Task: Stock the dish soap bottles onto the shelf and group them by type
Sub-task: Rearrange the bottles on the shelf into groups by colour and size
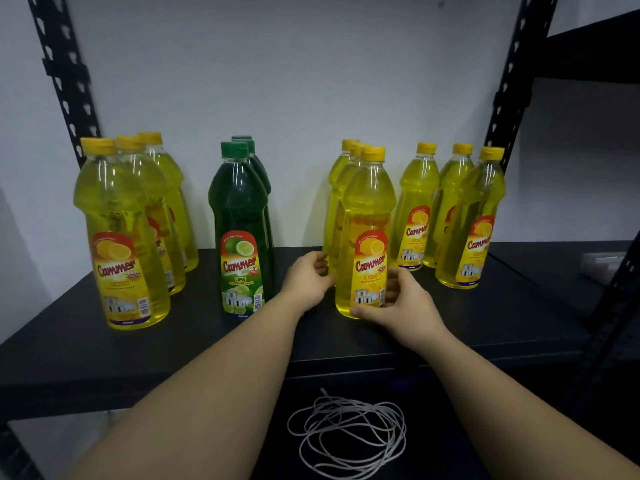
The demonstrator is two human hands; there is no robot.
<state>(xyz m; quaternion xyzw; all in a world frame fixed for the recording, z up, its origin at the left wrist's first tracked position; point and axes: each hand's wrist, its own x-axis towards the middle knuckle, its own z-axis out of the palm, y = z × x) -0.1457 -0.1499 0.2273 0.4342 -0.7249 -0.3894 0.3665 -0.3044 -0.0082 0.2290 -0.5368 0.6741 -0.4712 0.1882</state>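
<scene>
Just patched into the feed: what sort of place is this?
Probably a stockroom or shop back room: a black slotted upright carries the dark shelf, stocked with lemon bottles and lime bottles in rows against a bare wall.

Upright on the black shelf [485,327] stand four rows of capped bottles — large lemon bottles [121,237] at left, green lime bottles [239,233] left of centre, yellow lemon bottles [367,233] at centre, more yellow bottles [450,216] at right.

A stockroom or shop storage area: a black metal shelf [104,341] on slotted boltless uprights [65,81] stands against a bare white wall [294,64]. Identical retail dish soap bottles [121,237] stand grouped in rows, and a second rack [588,46] adjoins on the right.
</scene>
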